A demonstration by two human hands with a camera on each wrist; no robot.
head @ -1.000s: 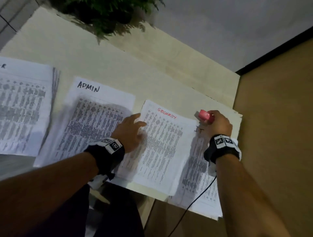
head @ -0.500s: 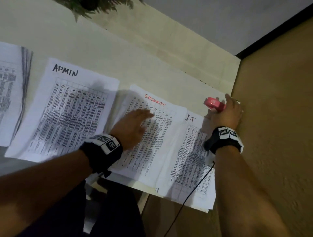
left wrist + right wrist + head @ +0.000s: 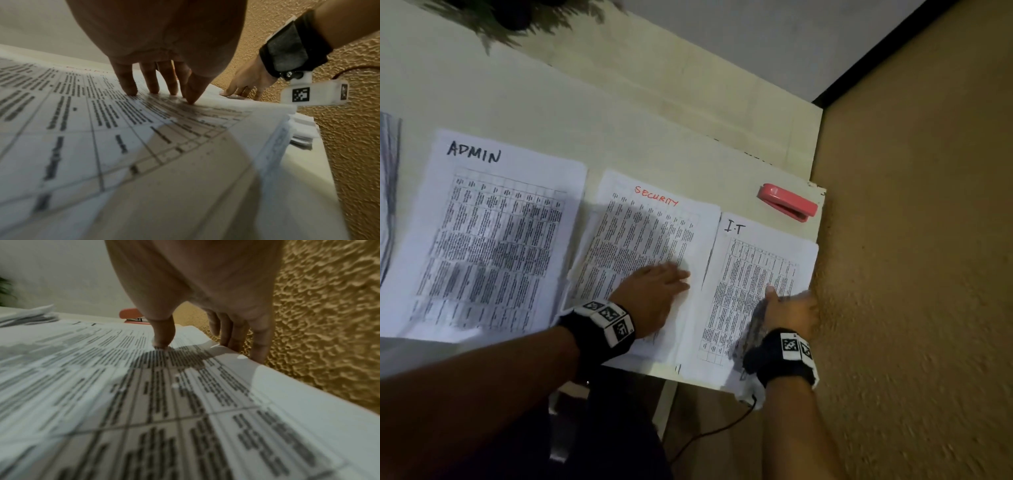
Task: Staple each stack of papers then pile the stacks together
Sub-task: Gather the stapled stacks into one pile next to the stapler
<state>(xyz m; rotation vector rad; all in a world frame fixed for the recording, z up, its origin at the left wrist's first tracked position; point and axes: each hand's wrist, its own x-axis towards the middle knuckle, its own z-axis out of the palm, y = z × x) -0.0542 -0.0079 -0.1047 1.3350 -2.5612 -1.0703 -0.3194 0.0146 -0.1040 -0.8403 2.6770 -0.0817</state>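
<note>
Three printed stacks lie side by side on the pale table point(image 3: 619, 113): ADMIN point(image 3: 482, 240), SECURITY point(image 3: 640, 233) and IT point(image 3: 750, 270). My left hand point(image 3: 674, 277) lies flat on the SECURITY stack point(image 3: 72, 113), its straight fingers point(image 3: 125, 84) pressing on the sheet. At the IT stack's right edge point(image 3: 185, 386) is my right hand point(image 3: 787, 301), with the thumb point(image 3: 162, 337) on top and the fingers going down over the edge. The pink stapler point(image 3: 787, 202) lies by itself at the table's far right corner, and shows small beyond the thumb point(image 3: 131, 314).
A rough tan wall point(image 3: 911, 240) runs tight along the table's right edge. Another paper stack point(image 3: 387, 192) pokes in at the far left. A potted plant point(image 3: 517, 17) stands at the back. A thin cable point(image 3: 705, 435) hangs under my right wrist.
My right hand has let go of the stapler at the far right corner and come back to the IT stack's right edge. My left hand has slid nearer along the SECURITY stack.
</note>
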